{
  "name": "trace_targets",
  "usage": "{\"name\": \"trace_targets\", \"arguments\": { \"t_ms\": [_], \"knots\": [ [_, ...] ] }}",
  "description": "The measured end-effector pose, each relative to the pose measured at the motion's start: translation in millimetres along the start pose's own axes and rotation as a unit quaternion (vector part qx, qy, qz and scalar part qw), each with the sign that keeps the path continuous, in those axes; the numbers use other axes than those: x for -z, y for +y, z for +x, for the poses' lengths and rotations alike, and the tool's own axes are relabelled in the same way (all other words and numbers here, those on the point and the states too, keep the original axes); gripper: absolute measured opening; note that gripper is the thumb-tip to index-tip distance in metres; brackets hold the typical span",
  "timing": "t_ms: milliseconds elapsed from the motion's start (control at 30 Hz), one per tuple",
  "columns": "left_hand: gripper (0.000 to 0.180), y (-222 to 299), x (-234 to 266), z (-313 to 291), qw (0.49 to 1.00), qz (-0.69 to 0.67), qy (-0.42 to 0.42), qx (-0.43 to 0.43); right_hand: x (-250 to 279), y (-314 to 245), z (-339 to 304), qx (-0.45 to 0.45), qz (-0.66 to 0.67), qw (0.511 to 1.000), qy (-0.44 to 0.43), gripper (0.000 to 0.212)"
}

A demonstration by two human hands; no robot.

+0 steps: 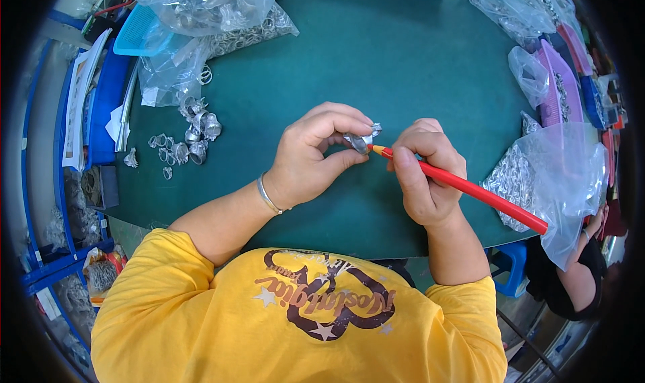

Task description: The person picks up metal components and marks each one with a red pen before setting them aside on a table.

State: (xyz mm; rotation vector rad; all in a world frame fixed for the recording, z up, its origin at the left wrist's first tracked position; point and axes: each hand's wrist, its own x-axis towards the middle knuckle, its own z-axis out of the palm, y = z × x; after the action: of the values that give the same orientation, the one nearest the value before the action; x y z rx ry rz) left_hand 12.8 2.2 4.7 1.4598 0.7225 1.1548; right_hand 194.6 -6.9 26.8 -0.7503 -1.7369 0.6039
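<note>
Between the thumb and fingers of my left hand [312, 151] is a silver metal ring [359, 143], held over the middle of the green table. A thick red pencil [480, 193] sits in the grip of my right hand [430, 171], its sharpened tip meeting or nearly meeting the ring; I cannot tell if they touch. The pencil's blunt end slants toward the lower right. Left of my hands, a loose group of silver rings [195, 129] lies on the table, with several smaller ones beside it.
Clear bags of metal rings [248, 33] lie at the far left beside a light-blue basket [138, 30]. On the right are another bag of metal pieces [517, 178] and a purple basket [561, 80]. Blue shelving [60, 148] lines the left; another person's arm [581, 282] shows at right.
</note>
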Motion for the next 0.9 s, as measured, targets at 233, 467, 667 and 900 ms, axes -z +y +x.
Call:
{"name": "trace_targets", "arguments": {
  "t_ms": [233, 467, 667, 900],
  "knots": [
    [0.031, 1.1, 0.7, -1.9, 0.990, -0.122, -0.002, 0.067, 3.6, 6.8, -3.4, -0.016, 0.078, 0.993, 0.087, 0.004],
    [0.028, 3.4, 6.4, -1.0, 0.973, -0.163, 0.001, 0.164, 4.1, 6.2, -3.8, -0.008, 0.061, 0.995, 0.081, 0.006],
    [0.030, 2.6, 3.8, -1.6, 0.980, -0.144, 0.004, 0.138, 2.9, 3.2, -2.5, -0.002, 0.054, 0.997, 0.056, 0.006],
    [0.037, -2.6, 2.8, -1.2, 0.994, -0.090, 0.013, 0.062, 1.8, 4.8, -3.5, -0.010, 0.045, 0.997, 0.056, 0.006]
  ]
}}
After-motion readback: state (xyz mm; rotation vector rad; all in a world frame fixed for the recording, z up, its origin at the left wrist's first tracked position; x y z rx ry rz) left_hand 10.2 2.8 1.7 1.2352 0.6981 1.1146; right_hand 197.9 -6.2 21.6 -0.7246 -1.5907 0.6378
